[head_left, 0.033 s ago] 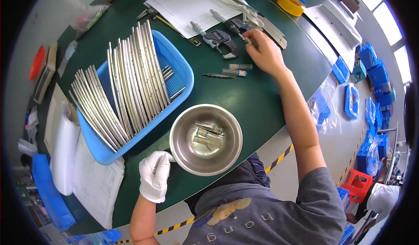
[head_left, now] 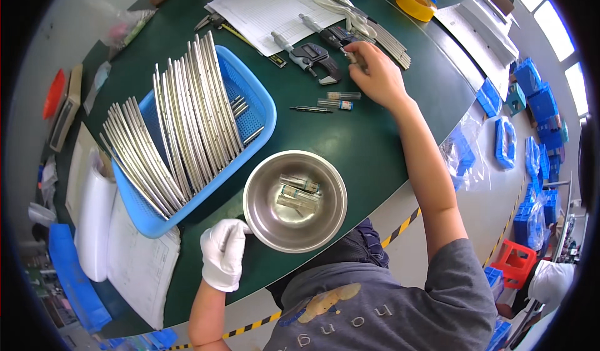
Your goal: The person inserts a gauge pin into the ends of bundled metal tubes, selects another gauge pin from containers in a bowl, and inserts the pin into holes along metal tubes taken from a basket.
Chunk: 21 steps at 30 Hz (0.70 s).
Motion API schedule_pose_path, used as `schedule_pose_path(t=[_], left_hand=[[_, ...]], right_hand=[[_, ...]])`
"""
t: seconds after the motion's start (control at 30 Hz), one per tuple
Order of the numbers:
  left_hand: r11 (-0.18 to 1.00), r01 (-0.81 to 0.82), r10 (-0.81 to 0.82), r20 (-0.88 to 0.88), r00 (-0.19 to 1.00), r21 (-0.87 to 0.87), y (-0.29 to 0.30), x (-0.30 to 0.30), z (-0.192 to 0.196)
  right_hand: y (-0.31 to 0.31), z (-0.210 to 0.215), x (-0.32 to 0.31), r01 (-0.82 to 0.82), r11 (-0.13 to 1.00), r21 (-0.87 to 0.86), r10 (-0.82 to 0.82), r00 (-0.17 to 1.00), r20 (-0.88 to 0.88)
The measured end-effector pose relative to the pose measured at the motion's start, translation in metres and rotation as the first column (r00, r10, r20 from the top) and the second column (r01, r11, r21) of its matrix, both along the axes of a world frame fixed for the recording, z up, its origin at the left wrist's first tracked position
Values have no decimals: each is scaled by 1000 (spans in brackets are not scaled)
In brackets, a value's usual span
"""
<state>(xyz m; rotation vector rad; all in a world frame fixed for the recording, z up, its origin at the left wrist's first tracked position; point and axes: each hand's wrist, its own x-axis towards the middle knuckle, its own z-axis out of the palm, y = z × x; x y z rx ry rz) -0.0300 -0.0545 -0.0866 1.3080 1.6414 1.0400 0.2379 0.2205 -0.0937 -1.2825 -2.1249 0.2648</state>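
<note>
Green table [head_left: 325,135] bore a blue basket [head_left: 267,91] of metal rods [head_left: 194,113]. Right of it sat a steel bowl [head_left: 259,223]. The gloved left hand [head_left: 223,254], fingers folded in, touched the bowl's rim, its grip unclear. The bare right hand [head_left: 378,79], half curled, had its fingertips at the farther micrometer [head_left: 338,36]; its hold could not be told. The nearer micrometer [head_left: 314,56] lay beside that. Small tubes [head_left: 300,195] lay in the bowl.
</note>
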Motion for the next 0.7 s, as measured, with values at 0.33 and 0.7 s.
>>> schedule_pose_path(t=[0.33, 0.7], left_hand=[[766, 412, 28, -665, 746, 493, 27, 26, 49], [712, 572, -93, -753, 651, 407, 51, 46, 46]], right_hand=[[-1, -2, 13, 123, 992, 7, -116, 956, -268], [-89, 15, -11, -327, 913, -244, 199, 879, -434]])
